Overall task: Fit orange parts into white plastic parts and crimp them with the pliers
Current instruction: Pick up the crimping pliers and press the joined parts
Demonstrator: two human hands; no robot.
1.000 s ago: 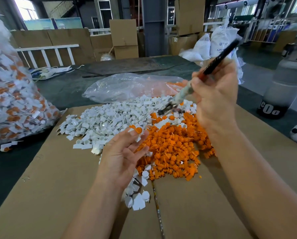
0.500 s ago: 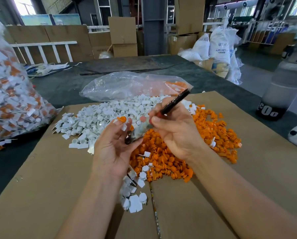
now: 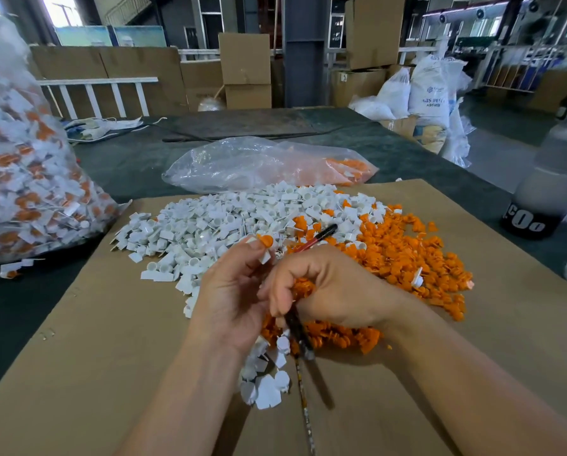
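Left hand (image 3: 232, 291) pinches a white part (image 3: 265, 257) with an orange part (image 3: 265, 240) seated on top, above the piles (image 3: 209, 225). Right hand (image 3: 334, 287) grips the pliers (image 3: 297, 327), nose pointing down, away from it. Risk: judged uncrimped, the orange part could slip out or be crimped askew.

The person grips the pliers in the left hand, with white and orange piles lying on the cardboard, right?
No: the head view shows the pliers gripped in the right hand, not the left hand, which pinches an orange-and-white part. The white pile and orange pile do lie on the cardboard.
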